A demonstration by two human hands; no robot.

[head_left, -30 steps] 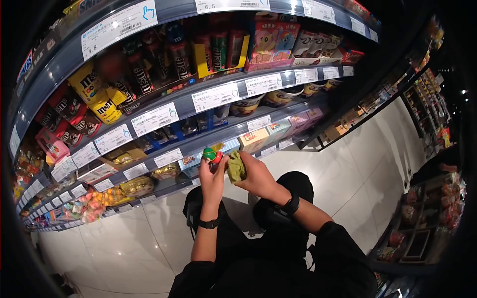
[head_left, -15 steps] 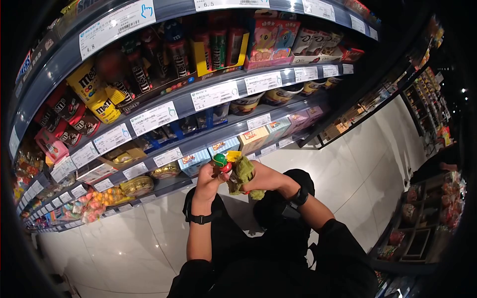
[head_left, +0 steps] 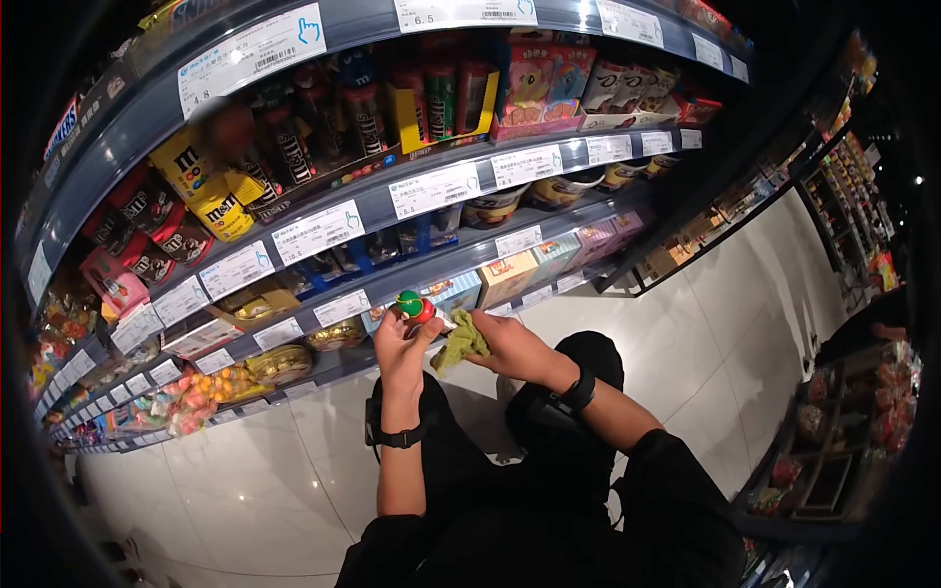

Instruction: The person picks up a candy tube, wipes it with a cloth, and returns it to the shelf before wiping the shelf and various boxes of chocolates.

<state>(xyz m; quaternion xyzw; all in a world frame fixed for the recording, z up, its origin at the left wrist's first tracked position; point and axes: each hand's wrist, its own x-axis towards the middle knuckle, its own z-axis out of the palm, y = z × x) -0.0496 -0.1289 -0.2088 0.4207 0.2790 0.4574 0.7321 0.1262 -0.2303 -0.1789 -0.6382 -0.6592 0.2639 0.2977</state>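
Clasping red-green ball [head_left: 415, 307] in left hand [head_left: 400, 345], right hand [head_left: 507, 340] clamped on green cloth [head_left: 458, 342], candy shelves [head_left: 376, 208] (price-tagged) behind.

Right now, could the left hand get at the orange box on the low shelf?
Probably: nothing stands between the left hand and the orange box, though it grips a red-and-green ball.

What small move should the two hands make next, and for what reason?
Probably lift the green cloth onto the red and green ball and wipe it. The left hand holds the ball up, and the right hand grips the cloth just below and beside it, so a short lift should reach it.
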